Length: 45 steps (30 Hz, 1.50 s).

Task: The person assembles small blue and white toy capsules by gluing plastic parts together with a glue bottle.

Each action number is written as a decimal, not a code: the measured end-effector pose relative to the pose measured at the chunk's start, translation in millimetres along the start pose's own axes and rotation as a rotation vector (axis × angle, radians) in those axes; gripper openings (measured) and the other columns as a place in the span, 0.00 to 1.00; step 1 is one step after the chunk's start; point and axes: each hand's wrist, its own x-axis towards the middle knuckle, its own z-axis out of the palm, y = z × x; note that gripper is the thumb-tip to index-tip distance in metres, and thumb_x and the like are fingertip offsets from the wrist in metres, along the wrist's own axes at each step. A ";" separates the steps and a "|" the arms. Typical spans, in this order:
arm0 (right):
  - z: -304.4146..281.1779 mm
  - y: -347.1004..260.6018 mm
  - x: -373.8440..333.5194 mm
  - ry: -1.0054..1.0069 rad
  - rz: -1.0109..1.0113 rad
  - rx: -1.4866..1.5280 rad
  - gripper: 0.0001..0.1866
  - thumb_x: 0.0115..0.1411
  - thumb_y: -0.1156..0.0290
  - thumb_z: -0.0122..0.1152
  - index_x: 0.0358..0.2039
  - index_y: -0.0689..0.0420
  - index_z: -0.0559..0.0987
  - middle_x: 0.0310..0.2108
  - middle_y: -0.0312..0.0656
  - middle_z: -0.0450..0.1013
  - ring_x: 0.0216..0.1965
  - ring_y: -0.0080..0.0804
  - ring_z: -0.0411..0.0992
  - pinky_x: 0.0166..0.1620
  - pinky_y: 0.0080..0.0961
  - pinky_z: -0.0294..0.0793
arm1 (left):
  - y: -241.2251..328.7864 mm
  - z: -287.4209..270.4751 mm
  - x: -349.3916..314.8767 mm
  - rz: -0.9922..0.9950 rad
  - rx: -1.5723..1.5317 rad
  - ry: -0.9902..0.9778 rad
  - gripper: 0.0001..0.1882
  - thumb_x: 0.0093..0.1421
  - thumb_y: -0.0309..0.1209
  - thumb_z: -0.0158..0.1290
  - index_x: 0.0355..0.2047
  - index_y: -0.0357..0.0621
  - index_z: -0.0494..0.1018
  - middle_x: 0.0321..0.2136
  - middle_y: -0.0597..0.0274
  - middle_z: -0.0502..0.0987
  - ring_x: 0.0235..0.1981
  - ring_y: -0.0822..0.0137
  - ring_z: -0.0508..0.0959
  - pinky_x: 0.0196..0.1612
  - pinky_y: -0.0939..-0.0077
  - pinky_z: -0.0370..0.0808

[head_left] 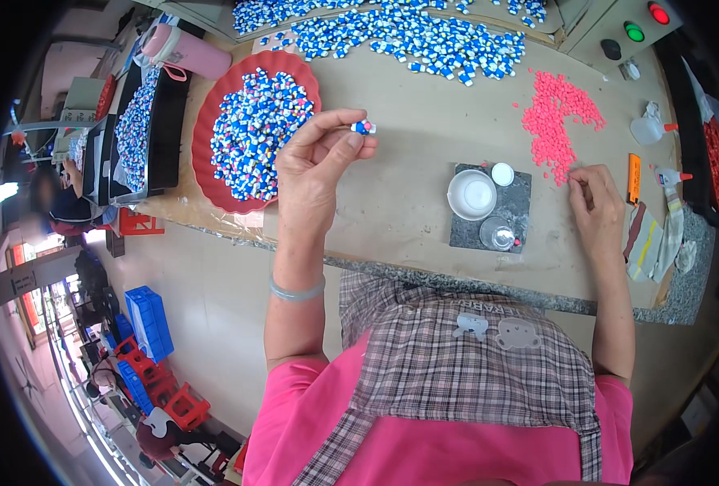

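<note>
My left hand (315, 158) is raised over the table beside a red scalloped bowl (201, 146). Its thumb and fingers pinch a small blue-and-white piece (364, 127) with a touch of pink on it. The bowl is heaped with similar blue-and-white pieces (258, 134) showing pink spots. My right hand (598, 202) rests at the near end of a scatter of small flat pink pieces (550, 121). Its thumb and index finger are drawn together; whatever may be between them is too small to make out.
Between my hands, a dark stone slab (515, 194) carries a white cup (472, 194), a white cap (503, 174) and a small clear container (497, 234). Many blue-and-white pieces (408, 36) spread along the back. A pink tumbler (189, 50) stands back left; an orange cutter (634, 178) and glue bottle (669, 176) lie right.
</note>
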 end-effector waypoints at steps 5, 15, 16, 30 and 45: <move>-3.9 -3.2 -0.9 0.010 0.130 0.168 0.03 0.58 0.83 0.59 0.34 0.64 0.76 0.32 0.39 0.74 0.29 0.23 0.74 0.31 0.18 0.73 | 1.0 -3.2 2.9 -0.009 0.007 0.040 0.11 0.59 0.19 0.58 0.43 0.35 0.76 0.34 0.61 0.81 0.32 0.75 0.79 0.38 0.83 0.76; -9.9 7.6 -3.3 -0.065 0.401 0.744 0.02 0.61 0.82 0.57 0.34 0.61 0.76 0.30 0.31 0.73 0.30 0.13 0.70 0.34 0.10 0.69 | 21.9 -37.7 21.7 0.561 1.395 0.324 0.17 0.51 0.26 0.65 0.44 0.44 0.78 0.42 0.56 0.77 0.42 0.58 0.76 0.46 0.66 0.72; -8.9 8.7 -3.7 -0.073 0.382 0.721 0.02 0.61 0.82 0.57 0.34 0.61 0.76 0.30 0.30 0.73 0.29 0.12 0.70 0.33 0.10 0.68 | 19.7 -27.0 23.9 0.607 1.354 0.283 0.18 0.52 0.27 0.65 0.44 0.45 0.78 0.43 0.57 0.76 0.44 0.57 0.75 0.48 0.65 0.71; -16.8 -3.8 -0.1 -0.125 0.085 0.274 0.06 0.58 0.76 0.61 0.36 0.60 0.81 0.31 0.41 0.77 0.30 0.32 0.76 0.35 0.26 0.75 | -65.5 102.4 105.6 0.780 1.077 -0.434 0.10 0.55 0.18 0.53 0.38 0.39 0.78 0.36 0.56 0.75 0.40 0.54 0.75 0.43 0.62 0.74; 13.1 -20.5 6.9 -0.161 -0.203 0.039 0.06 0.50 0.80 0.64 0.29 0.60 0.77 0.31 0.39 0.73 0.32 0.37 0.75 0.34 0.32 0.76 | -68.8 97.0 108.7 0.815 1.129 -0.413 0.08 0.55 0.18 0.51 0.33 0.38 0.77 0.34 0.54 0.75 0.39 0.54 0.74 0.43 0.62 0.74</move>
